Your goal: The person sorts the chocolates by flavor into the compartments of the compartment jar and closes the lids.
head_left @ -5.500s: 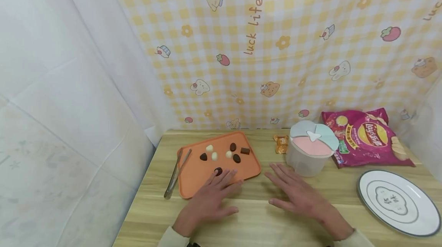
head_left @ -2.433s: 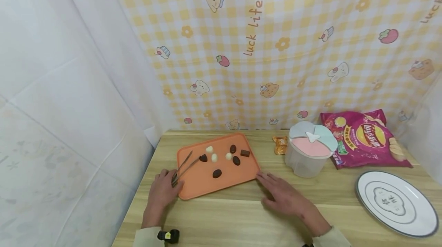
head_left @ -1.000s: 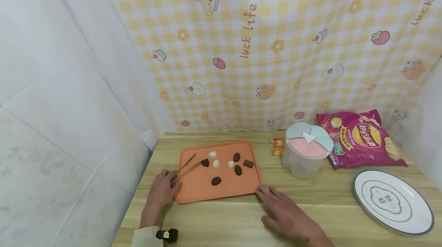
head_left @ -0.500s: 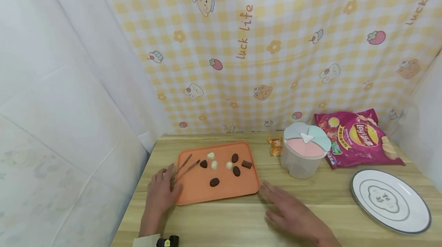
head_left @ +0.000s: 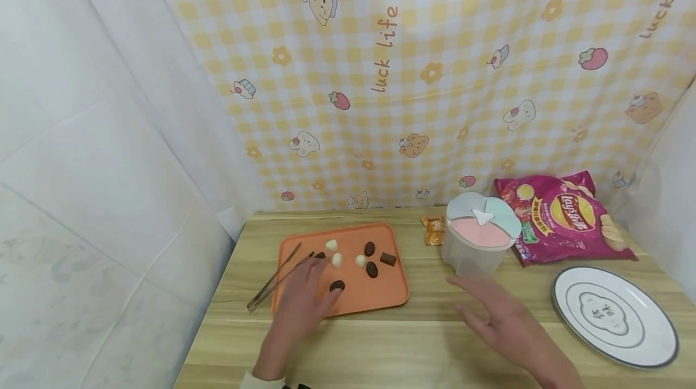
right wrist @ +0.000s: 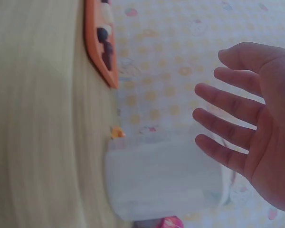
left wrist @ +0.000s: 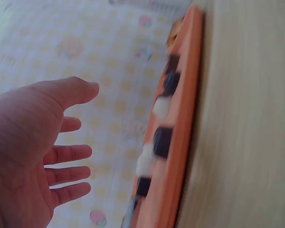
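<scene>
My left hand point(head_left: 301, 298) is over the front left of an orange tray point(head_left: 375, 292), fingers spread and holding nothing. Several dark and white chocolates lie on the tray, among them a dark oval chocolate point(head_left: 337, 286) by my left thumb in the head view. Metal tongs point(head_left: 266, 292) lie across the tray's left edge, tips on the tray and hinge end on the table, partly hidden by my hand. My right hand point(head_left: 508, 322) hovers, empty with fingers extended, in front of a clear container point(head_left: 470, 259) with a pink, mint and grey lid point(head_left: 481, 229).
Orange-wrapped candies point(head_left: 434, 232) lie between the tray and the container. Behind the container at right leans a purple chip bag point(head_left: 565, 220). A white plate point(head_left: 652, 328) with a dark rim sits at the right. A checked curtain point(head_left: 348, 153) hangs at the table's back edge.
Earlier the tongs' tips came onto the tray under my left hand, and the tray turned straighter. Since then my left hand left the tongs, moving right; my right hand moved right from the tray's corner.
</scene>
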Motion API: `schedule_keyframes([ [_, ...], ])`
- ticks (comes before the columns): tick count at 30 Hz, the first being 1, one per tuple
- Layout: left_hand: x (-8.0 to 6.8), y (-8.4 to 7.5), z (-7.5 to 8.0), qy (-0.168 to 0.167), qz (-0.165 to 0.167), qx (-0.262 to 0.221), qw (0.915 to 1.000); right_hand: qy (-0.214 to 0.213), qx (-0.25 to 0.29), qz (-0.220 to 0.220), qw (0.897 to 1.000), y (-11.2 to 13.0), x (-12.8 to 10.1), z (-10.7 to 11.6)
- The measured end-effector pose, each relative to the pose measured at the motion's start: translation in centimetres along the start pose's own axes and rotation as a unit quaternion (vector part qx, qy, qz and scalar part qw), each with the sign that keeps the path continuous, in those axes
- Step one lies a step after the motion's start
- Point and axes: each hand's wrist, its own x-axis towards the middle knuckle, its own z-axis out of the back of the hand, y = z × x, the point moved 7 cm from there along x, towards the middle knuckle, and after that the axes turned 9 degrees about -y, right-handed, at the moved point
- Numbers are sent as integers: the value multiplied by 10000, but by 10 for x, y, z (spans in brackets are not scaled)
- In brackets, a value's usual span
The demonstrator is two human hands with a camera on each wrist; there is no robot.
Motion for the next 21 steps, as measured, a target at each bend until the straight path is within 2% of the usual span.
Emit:
schedule_keyframes([
  [3,4,-18,-18,311,-113,-273,9991,-304,254,20,9992,-8,4,15],
  [7,13,-43,-35,526,-296,-552,9967,-718,497,-103,9961,-25,11,35],
  [12,31,-80,-56,872,-568,-803,9913,-1134,239,-969,9885,-56,14,53],
  [17,48,-113,-86,1246,-687,-984,9849,-916,541,-1674,9801,-88,13,50],
  [21,61,-130,-114,1572,-478,-1217,9789,-529,1173,-2221,9665,-114,7,36],
])
